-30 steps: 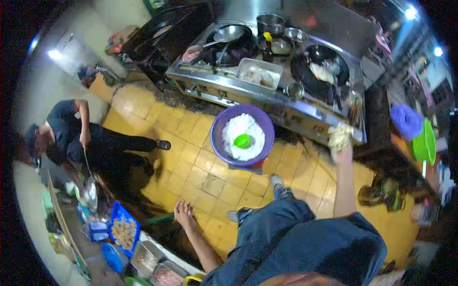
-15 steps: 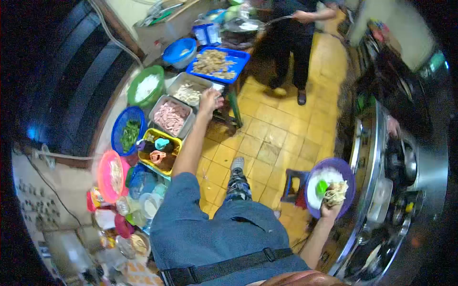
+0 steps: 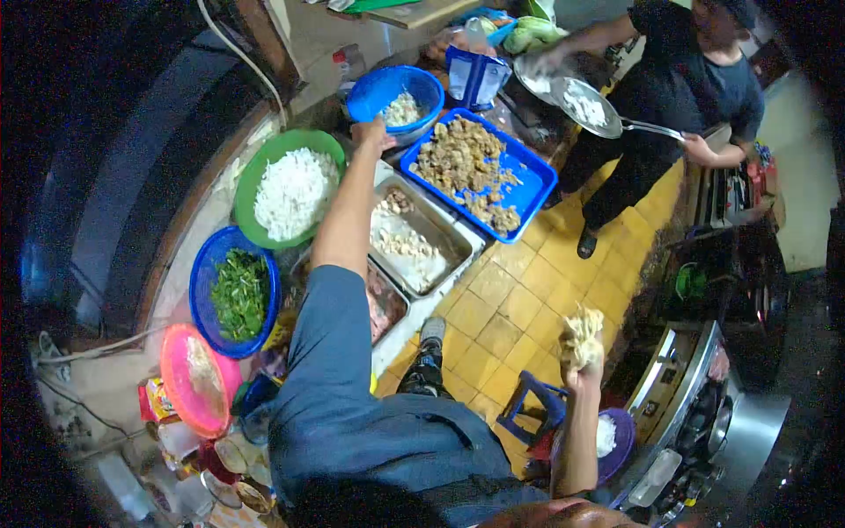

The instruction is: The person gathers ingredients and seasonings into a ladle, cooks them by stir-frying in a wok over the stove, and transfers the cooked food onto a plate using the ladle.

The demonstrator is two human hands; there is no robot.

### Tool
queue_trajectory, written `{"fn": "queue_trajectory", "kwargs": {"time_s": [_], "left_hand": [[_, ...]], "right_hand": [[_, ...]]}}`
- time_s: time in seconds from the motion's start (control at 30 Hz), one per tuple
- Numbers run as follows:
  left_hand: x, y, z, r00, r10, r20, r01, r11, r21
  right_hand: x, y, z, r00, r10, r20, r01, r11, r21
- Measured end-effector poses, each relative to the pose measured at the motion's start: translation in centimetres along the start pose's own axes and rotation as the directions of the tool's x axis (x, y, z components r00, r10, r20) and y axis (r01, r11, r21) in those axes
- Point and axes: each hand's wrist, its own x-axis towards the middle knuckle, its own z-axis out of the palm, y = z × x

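The person's right hand (image 3: 583, 374) is hanging over the floor, its fingers closing around a clump of pale noodles (image 3: 581, 339). A purple basin (image 3: 627, 443) with white contents is standing beyond that forearm, near a blue stool (image 3: 533, 410).

Along the desk (image 3: 419, 324) to the left, a pink basket (image 3: 181, 356) is lying nearest, followed by a blue basket (image 3: 199, 295) of leafy greens and a green basket (image 3: 250, 180) of white strands. The left arm is stretching across, beside a metal tray (image 3: 456, 251) holding pale pieces.

Farther along, the left hand (image 3: 373, 137) is reaching to the near rim of a blue bowl (image 3: 363, 91); whether its fingers are gripping anything, I cannot tell. A blue tray (image 3: 532, 183) is carrying brown chunks just beside the bowl. Farthest off, a co-worker (image 3: 717, 97) is holding a long-handled metal pan (image 3: 609, 130) with white stuff inside.
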Motion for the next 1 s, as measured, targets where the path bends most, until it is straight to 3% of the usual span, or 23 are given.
{"fn": "queue_trajectory", "kwargs": {"time_s": [0.07, 0.13, 0.17, 0.23, 0.27, 0.33, 0.4, 0.43, 0.47, 0.53, 0.57, 0.6, 0.63, 0.67, 0.7, 0.73, 0.77, 0.8, 0.87, 0.9, 0.93, 0.97, 1.0], "left_hand": [[2.7, -0.5, 0.1, 0.999, -0.048, 0.026, 0.049, 0.998, -0.034], [3.3, -0.6, 0.4, 0.993, 0.038, -0.111, -0.059, 0.980, -0.192], [3.7, -0.2, 0.1, 0.992, 0.037, -0.121, -0.060, 0.978, -0.198], [3.8, 1.5, -0.8, 1.000, 0.019, -0.001, -0.019, 0.996, 0.089], [1.9, 2.7, -1.0, 0.997, -0.071, 0.014, 0.071, 0.997, 0.012], [2.8, 2.1, -0.8, 0.992, -0.103, -0.073, 0.111, 0.987, 0.114], [2.8, 1.5, -0.5, 0.985, -0.109, -0.137, 0.118, 0.991, 0.058], [3.3, 1.5, -0.9, 0.991, -0.108, -0.079, 0.115, 0.990, 0.079], [3.4, 1.3, -1.2, 0.993, -0.117, -0.023, 0.120, 0.984, 0.133], [5.0, -0.1, -1.2, 0.996, -0.094, -0.005, 0.094, 0.990, 0.108], [6.1, -1.3, -0.9, 0.996, 0.008, -0.089, 0.011, 0.977, 0.213], [7.3, -3.2, -0.2, 0.925, 0.258, -0.277, -0.138, 0.911, 0.389], [8.6, -5.1, 0.4, 0.760, 0.482, -0.436, -0.160, 0.789, 0.594], [6.6, -3.8, -0.6, 0.865, 0.352, -0.356, -0.145, 0.857, 0.495], [4.7, -2.6, -1.7, 0.941, 0.210, -0.264, -0.091, 0.911, 0.402], [0.8, 0.6, -2.4, 0.997, -0.011, -0.074, 0.025, 0.979, 0.200], [1.6, -1.0, -2.3, 0.974, 0.087, -0.208, -0.051, 0.984, 0.170], [0.3, -0.4, -2.8, 0.975, 0.094, -0.202, -0.055, 0.980, 0.191], [-5.6, 3.8, -3.5, 0.940, 0.275, -0.203, -0.318, 0.920, -0.228], [-9.1, 6.9, -3.7, 0.925, 0.314, -0.213, -0.374, 0.847, -0.377], [-11.0, 8.6, -4.0, 0.861, 0.428, -0.275, -0.507, 0.689, -0.517], [-15.2, 11.7, -4.6, 0.860, 0.447, -0.246, -0.475, 0.527, -0.705], [-20.3, 14.6, -4.8, 0.701, 0.666, -0.256, -0.668, 0.486, -0.563]], "right_hand": [[4.3, 0.8, 4.9, 0.994, 0.063, 0.088, -0.060, 0.998, -0.032], [9.7, 1.5, 8.1, 0.998, -0.054, 0.040, 0.058, 0.993, -0.103], [11.5, 1.0, 10.0, 0.979, 0.124, 0.159, -0.094, 0.978, -0.185], [17.8, 1.6, 12.5, 0.985, 0.076, 0.152, -0.051, 0.985, -0.167], [18.4, 2.9, 16.0, 0.996, -0.021, 0.088, 0.045, 0.961, -0.271], [22.0, 3.0, 18.6, 0.925, 0.181, 0.334, -0.092, 0.960, -0.266], [25.4, 4.3, 21.8, 0.976, 0.107, 0.190, -0.044, 0.951, -0.305], [26.8, 4.8, 23.7, 0.967, 0.155, 0.204, -0.069, 0.924, -0.375], [30.3, 4.3, 23.4, 0.927, 0.189, 0.325, -0.025, 0.894, -0.447], [32.0, 7.8, 28.1, 0.993, -0.050, 0.110, 0.103, 0.825, -0.555], [34.5, 8.7, 28.5, 0.973, -0.104, 0.207, 0.207, 0.789, -0.579], [38.2, 9.8, 28.2, 0.941, -0.150, 0.304, 0.310, 0.747, -0.588], [40.7, 10.6, 29.1, 0.984, -0.087, 0.156, 0.165, 0.778, -0.606], [43.1, 11.5, 29.9, 1.000, -0.021, 0.004, 0.020, 0.806, -0.592], [44.8, 11.5, 29.9, 0.999, -0.026, 0.027, 0.038, 0.608, -0.793], [46.3, 11.3, 29.6, 0.998, -0.030, 0.052, 0.060, 0.362, -0.930], [40.6, 12.7, 32.6, 0.989, -0.076, 0.130, 0.151, 0.508, -0.848], [43.8, 11.8, 30.8, 0.973, 0.075, 0.219, 0.166, 0.431, -0.887], [44.4, 11.1, 27.6, 0.943, -0.033, 0.332, 0.325, 0.326, -0.888], [42.0, 10.9, 26.4, 0.900, -0.099, 0.424, 0.432, 0.327, -0.840], [38.0, 10.2, 25.1, 0.845, -0.184, 0.502, 0.534, 0.316, -0.784], [33.7, 8.1, 22.6, 0.772, -0.172, 0.612, 0.603, -0.106, -0.790], [31.2, 6.7, 17.4, 0.830, -0.175, 0.530, 0.516, -0.124, -0.848]]}}
